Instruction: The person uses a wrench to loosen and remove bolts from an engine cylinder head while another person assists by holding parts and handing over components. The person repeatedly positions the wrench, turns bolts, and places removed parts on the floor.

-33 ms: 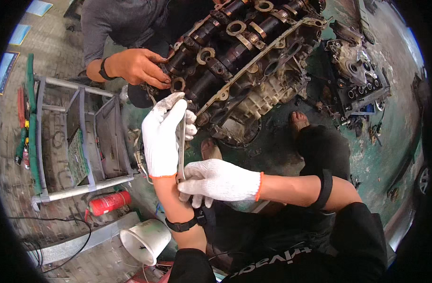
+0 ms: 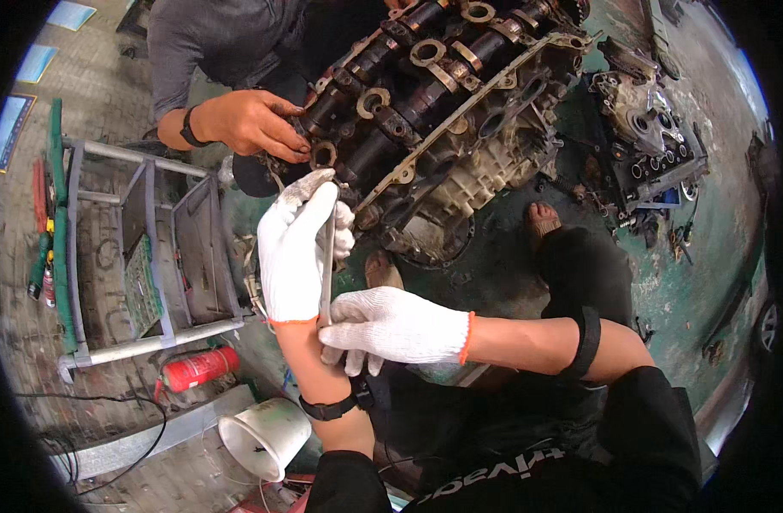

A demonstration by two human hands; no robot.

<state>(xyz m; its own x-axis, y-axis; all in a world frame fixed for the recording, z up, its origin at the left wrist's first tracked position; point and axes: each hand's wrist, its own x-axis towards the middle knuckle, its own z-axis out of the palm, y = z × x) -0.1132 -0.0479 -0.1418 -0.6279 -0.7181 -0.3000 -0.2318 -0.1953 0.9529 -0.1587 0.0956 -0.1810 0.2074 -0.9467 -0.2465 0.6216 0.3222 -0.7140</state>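
Note:
A long metal tool (image 2: 328,265), apparently a wrench, runs from the near left end of a dark, oily engine (image 2: 460,171) down toward me. My left hand (image 2: 293,248), in a white knit glove, is closed round the tool's upper part, close to the engine. My right hand (image 2: 383,325), gloved alike, grips the lower end of the same tool with bent fingers, over my left forearm. Just above my left hand, another person's bare hand (image 2: 255,124) rests on the engine's left end, by the exposed shafts and ring-shaped caps (image 2: 426,53).
A person in a grey sleeve (image 2: 182,64) leans in from the top. A metal frame (image 2: 152,333), red fire extinguisher (image 2: 199,368) and white bucket (image 2: 263,436) stand at left and lower left. Loose engine parts (image 2: 644,137) lie on the green floor (image 2: 682,291) at right.
My right hand has shifted very slightly up and to the left with the tool's lower end. Little else differs.

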